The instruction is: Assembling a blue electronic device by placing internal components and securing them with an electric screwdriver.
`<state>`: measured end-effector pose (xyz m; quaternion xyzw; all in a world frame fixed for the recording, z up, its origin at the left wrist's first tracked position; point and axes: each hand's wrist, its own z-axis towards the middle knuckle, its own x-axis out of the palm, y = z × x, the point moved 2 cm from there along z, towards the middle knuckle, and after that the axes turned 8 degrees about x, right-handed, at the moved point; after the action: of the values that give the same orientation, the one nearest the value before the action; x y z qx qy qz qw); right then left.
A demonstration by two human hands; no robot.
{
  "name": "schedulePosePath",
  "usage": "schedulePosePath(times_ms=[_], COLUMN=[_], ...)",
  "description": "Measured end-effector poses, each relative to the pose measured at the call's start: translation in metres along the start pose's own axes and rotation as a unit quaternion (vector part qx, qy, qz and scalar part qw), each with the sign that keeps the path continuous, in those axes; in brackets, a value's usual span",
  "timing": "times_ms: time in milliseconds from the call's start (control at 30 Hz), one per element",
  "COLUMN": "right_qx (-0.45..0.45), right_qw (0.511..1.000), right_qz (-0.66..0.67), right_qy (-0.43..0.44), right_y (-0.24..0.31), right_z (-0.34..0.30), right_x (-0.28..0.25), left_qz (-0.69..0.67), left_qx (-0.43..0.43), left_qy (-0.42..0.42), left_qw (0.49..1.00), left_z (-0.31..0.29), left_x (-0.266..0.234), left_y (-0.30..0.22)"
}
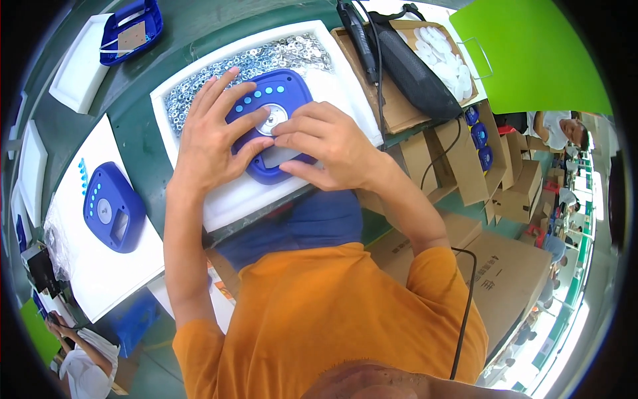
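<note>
A blue plastic housing [292, 85] lies in front of me on a white foam tray [232, 216]. It has a row of light blue buttons, a round silver disc [272, 122] and a cut-out window. My left hand [216, 143] rests over its left side, fingers spread, with index finger and thumb reaching the disc's edge. From the right, my right hand [332, 143] comes in with curled fingers close to the disc, the thumb lower, near the window. Whatever lies between those right fingertips is too small to make out. Behind the housing, many small metal washers [286, 53] fill the tray.
A second blue housing [109, 206] lies on a white board [83, 266] at left. Far left is an open blue shell [136, 33]. A power screwdriver [359, 43] and black pouch [412, 76] lie by a box of white discs [442, 56]. Cartons [495, 272] stand right.
</note>
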<state>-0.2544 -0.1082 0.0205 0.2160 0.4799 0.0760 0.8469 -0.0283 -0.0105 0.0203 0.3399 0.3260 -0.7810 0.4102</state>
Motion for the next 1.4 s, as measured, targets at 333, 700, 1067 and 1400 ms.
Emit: schedulePosePath(times_ms=[333, 700, 1067, 1400], right_qx=[0.016, 0.042, 0.05, 0.051], right_qw=[0.998, 0.997, 0.997, 0.997], right_qz=[-0.054, -0.029, -0.013, -0.016], right_qy=[-0.029, -0.056, -0.052, -0.048], right_y=[-0.003, 0.0, 0.0, 0.0], right_z=[-0.008, -0.015, -0.016, -0.017], right_x=[0.001, 0.008, 0.007, 0.008], left_qz=[-0.039, -0.041, -0.044, -0.04], left_qx=[-0.001, -0.004, -0.003, -0.004], left_qy=[0.003, 0.002, 0.003, 0.003], left_qw=[0.999, 0.999, 0.999, 0.999], left_z=[-0.005, -0.004, -0.004, -0.004], left_x=[0.002, 0.005, 0.005, 0.006], left_y=[0.007, 0.007, 0.008, 0.007])
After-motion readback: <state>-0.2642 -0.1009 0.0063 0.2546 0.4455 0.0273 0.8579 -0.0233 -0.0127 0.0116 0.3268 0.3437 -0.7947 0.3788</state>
